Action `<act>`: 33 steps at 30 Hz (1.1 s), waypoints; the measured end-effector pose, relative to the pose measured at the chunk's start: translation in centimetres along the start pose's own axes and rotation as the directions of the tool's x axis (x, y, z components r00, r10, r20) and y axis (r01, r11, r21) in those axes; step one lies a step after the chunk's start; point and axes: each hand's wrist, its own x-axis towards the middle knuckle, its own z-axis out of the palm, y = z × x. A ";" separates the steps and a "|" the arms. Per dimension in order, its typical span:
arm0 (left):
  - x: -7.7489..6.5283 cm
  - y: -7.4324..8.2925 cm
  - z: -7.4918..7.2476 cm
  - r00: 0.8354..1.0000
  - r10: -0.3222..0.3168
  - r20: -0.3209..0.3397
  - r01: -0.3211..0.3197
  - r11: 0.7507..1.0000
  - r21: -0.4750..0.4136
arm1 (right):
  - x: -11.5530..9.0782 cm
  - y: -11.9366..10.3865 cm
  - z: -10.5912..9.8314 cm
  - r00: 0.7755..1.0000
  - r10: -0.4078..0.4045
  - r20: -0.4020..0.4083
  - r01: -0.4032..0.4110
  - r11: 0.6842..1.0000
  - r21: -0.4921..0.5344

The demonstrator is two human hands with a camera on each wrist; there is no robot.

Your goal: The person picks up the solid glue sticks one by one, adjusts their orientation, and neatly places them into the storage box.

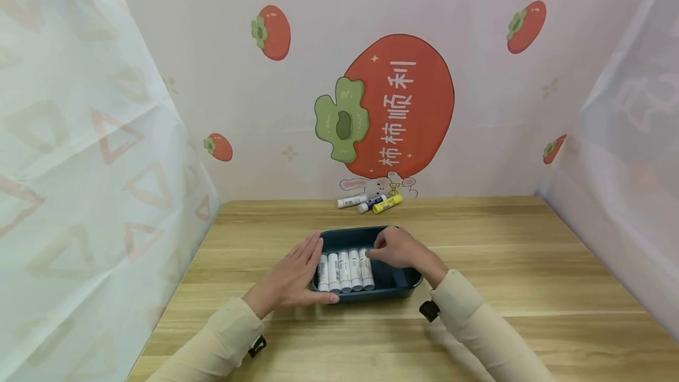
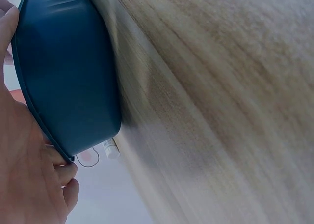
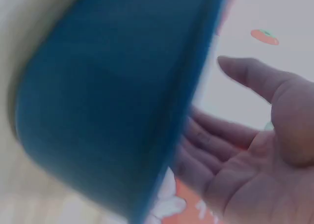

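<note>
A dark blue plastic bin (image 1: 361,297) stands on the table, with several white glue sticks (image 1: 345,272) side by side in its left part. My left hand (image 1: 297,273) rests on the bin's left end, fingers extended along the rim and thumb on the front edge. In the left wrist view its fingers lie against the bin's outer wall (image 2: 68,76). My right hand (image 1: 400,247) reaches over the back right of the bin, fingertips at the top of the rightmost glue stick. In the right wrist view the thumb (image 3: 245,74) stands apart from the fingers, whose tips the bin hides.
Behind the bin, near the back wall, lie a white glue stick (image 1: 352,201), a dark blue one with a white cap (image 1: 372,203) and a yellow one (image 1: 388,204). Printed sheets (image 1: 297,99) enclose the wooden table (image 1: 509,276) at the back and both sides.
</note>
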 end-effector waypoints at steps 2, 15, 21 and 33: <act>0.0 0.0 0.1 1.000 0.001 -0.002 -0.001 1.000 0.003 | -0.6 0.4 -0.6 0.999 -0.043 -0.003 0.043 0.999 -0.009; 0.0 0.0 0.2 1.000 0.006 -0.013 -0.006 1.000 0.002 | -5.4 5.2 -1.2 0.995 -0.097 -0.025 0.094 0.990 -0.106; -0.1 -0.1 0.2 1.000 0.012 -0.014 -0.011 1.000 0.013 | -6.0 6.9 0.1 0.991 -0.120 -0.056 0.105 0.970 -0.217; 0.0 -0.1 0.1 1.000 0.008 -0.017 -0.008 1.000 0.005 | -5.7 8.2 1.8 0.974 -0.205 -0.093 0.169 0.938 -0.303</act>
